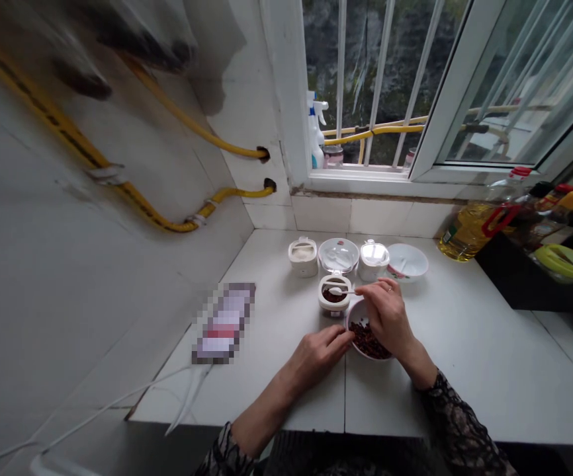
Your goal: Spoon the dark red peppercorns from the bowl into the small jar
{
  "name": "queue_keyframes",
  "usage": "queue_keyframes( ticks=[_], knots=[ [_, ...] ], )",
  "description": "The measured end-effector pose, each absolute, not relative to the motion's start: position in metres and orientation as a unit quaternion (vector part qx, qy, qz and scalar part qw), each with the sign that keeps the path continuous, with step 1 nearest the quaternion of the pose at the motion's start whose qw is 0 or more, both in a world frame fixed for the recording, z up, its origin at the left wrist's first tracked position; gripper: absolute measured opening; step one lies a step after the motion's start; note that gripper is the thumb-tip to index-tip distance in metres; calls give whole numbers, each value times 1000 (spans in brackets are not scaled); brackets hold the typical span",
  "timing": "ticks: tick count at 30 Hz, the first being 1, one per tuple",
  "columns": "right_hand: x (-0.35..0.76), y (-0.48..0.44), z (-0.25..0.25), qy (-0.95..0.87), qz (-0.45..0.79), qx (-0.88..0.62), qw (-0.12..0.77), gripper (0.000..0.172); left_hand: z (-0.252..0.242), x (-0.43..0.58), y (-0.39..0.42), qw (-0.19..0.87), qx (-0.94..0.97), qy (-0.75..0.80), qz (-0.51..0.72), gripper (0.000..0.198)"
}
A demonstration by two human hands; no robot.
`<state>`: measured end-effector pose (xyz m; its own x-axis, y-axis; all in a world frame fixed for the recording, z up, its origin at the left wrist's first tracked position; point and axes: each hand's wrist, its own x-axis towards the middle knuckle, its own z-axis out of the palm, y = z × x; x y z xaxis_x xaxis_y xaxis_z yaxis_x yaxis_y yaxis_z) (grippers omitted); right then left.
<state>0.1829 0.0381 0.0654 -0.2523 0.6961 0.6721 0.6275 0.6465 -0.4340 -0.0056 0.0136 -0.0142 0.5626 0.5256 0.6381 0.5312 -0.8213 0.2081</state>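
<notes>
My right hand (390,316) pinches the handle of a small white spoon (337,291). The spoon's head is at the mouth of a cream spice jar (335,307) whose clear lid is flipped up, with dark red bits inside. Just in front, a white bowl (349,316) holds dark reddish dried pieces (368,342), possibly peppercorns; my right hand covers part of it. The fingers of my left hand (319,350) close on the bowl's left rim. Behind the jar stand a cream lidded jar (303,258) and another jar (374,260).
A white bowl (339,252) and a shallow dish (410,262) stand along the back. A blurred phone-like slab (224,324) with a white cable lies left. An oil bottle (465,228) and a black box (509,271) of condiments occupy the right. Yellow hose (152,218) runs along the wall.
</notes>
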Motion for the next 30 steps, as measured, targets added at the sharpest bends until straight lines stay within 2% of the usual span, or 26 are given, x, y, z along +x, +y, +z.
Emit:
queue_keyframes(
  ticks=[6, 13, 17, 30],
  knots=[
    [211, 39, 65, -705, -9, -498, 504, 19, -8, -6, 12, -7, -885, -284, -369, 17],
    [213, 42, 54, -794, -32, -495, 351, 18, -4, -6, 12, -11, -887, -284, -365, 18],
    [205, 40, 49, -807, 31, -488, 331, 19, -6, -7, 12, -6, -887, -284, -365, 19],
    [209, 40, 53, -651, 231, -580, 432, 20, -8, -6, 12, -19, -886, -283, -368, 17]
  ],
)
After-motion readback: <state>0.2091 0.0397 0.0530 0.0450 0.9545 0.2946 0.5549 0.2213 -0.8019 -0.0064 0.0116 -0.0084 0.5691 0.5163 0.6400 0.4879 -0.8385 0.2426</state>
